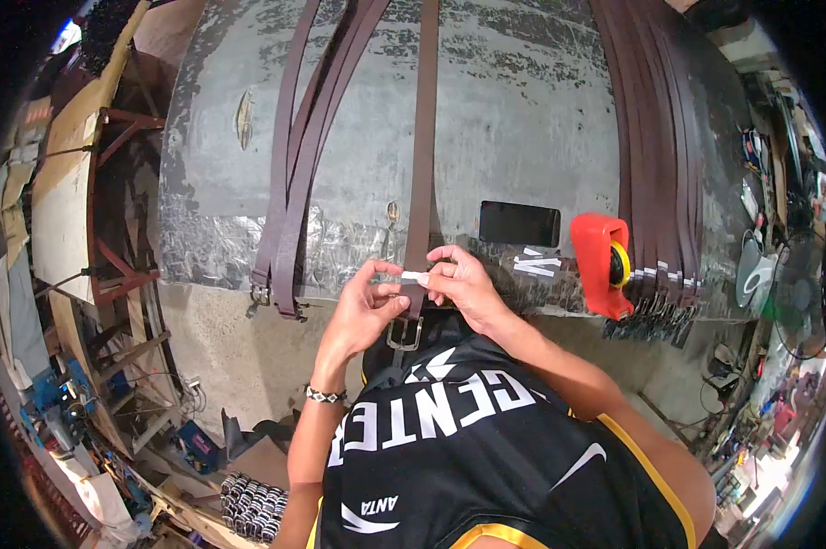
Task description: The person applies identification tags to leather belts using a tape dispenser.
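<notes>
A brown leather belt (424, 137) runs down the middle of the table, and its metal buckle (404, 335) hangs over the near edge. A small white strip (415, 277) lies across the belt just above the buckle. My left hand (369, 309) grips the belt's left edge, its index fingertip near the strip's left end. From the right, my right hand (466, 289) has its fingers bent in a pinch at the strip's other end. What lies beneath the fingertips is hidden.
Several dark belts (642, 137) lie at the right, with white strips near their buckles. Beside them stands a red tape dispenser (592, 261). A black phone (520, 224) and loose white strips (538, 263) lie nearer the middle. More belts (294, 183) lie at the left.
</notes>
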